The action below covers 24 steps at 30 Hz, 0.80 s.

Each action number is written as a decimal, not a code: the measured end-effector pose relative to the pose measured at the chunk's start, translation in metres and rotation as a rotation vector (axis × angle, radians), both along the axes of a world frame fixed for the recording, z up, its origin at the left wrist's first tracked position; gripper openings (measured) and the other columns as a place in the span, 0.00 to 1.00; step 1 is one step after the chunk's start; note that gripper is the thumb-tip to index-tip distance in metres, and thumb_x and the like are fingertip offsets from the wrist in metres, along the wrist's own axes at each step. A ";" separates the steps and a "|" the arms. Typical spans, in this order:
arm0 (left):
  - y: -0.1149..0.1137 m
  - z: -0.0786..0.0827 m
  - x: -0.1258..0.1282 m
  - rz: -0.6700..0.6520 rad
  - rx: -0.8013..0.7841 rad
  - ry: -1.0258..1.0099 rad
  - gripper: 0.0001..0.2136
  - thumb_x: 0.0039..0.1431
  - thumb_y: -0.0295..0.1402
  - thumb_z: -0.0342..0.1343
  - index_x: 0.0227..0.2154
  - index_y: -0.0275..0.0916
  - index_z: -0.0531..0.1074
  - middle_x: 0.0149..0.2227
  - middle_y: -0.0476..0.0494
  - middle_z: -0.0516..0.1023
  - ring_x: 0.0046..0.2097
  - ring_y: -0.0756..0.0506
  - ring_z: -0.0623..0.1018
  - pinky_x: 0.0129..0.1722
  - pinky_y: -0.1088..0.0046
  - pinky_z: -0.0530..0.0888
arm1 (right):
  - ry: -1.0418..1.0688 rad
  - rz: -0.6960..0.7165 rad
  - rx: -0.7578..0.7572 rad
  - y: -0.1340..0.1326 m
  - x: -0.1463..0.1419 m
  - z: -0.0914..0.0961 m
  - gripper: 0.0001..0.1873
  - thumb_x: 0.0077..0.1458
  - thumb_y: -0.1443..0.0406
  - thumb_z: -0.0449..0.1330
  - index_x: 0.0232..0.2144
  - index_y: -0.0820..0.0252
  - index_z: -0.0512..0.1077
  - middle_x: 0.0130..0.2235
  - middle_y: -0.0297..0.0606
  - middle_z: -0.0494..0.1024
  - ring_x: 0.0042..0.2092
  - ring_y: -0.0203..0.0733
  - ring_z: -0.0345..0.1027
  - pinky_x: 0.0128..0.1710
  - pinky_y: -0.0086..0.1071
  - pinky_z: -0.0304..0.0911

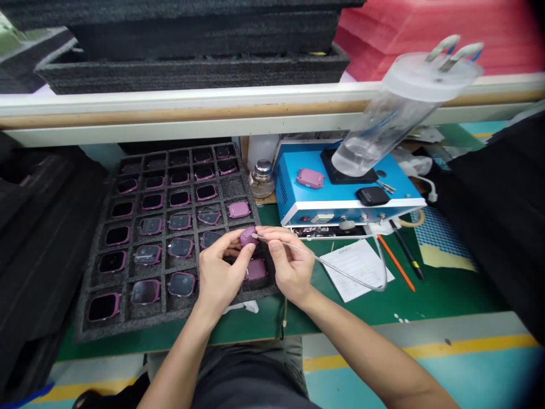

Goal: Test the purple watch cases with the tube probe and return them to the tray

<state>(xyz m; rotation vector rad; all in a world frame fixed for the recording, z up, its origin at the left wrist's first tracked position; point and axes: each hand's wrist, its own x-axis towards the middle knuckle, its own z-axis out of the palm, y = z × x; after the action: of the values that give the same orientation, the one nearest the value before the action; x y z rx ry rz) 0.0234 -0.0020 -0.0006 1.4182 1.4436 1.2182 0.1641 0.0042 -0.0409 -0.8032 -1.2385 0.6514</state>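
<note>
My left hand pinches a small purple watch case just above the right edge of a dark foam tray. My right hand is closed on a thin clear tube whose metal tip touches the case. The tube loops right toward a blue box machine. The tray's cells hold several purple watch cases, some with screens up; one purple case lies in the cell right under my hands.
On the blue machine lie a purple case and a black case, beside a tilted clear plastic cylinder. A small glass bottle, a paper sheet, an orange pencil and stacked black foam trays surround the green mat.
</note>
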 end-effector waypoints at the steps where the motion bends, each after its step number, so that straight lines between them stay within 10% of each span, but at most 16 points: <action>1: 0.000 0.000 0.000 0.001 -0.002 -0.002 0.13 0.59 0.34 0.67 0.46 0.38 0.85 0.42 0.43 0.89 0.38 0.46 0.86 0.37 0.73 0.82 | 0.003 0.002 0.001 0.000 0.000 0.000 0.09 0.69 0.66 0.60 0.42 0.53 0.81 0.43 0.40 0.86 0.48 0.43 0.83 0.50 0.40 0.80; 24: 0.000 0.001 0.001 0.001 0.003 -0.004 0.13 0.58 0.34 0.67 0.45 0.38 0.85 0.41 0.43 0.89 0.37 0.45 0.86 0.37 0.71 0.83 | -0.007 0.009 -0.009 0.000 0.001 0.000 0.09 0.70 0.66 0.59 0.43 0.52 0.81 0.43 0.40 0.86 0.48 0.42 0.82 0.50 0.39 0.80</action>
<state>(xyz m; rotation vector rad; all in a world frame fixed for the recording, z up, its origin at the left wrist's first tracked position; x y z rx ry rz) 0.0239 -0.0019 0.0007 1.4173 1.4403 1.2236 0.1647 0.0042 -0.0404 -0.8083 -1.2464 0.6619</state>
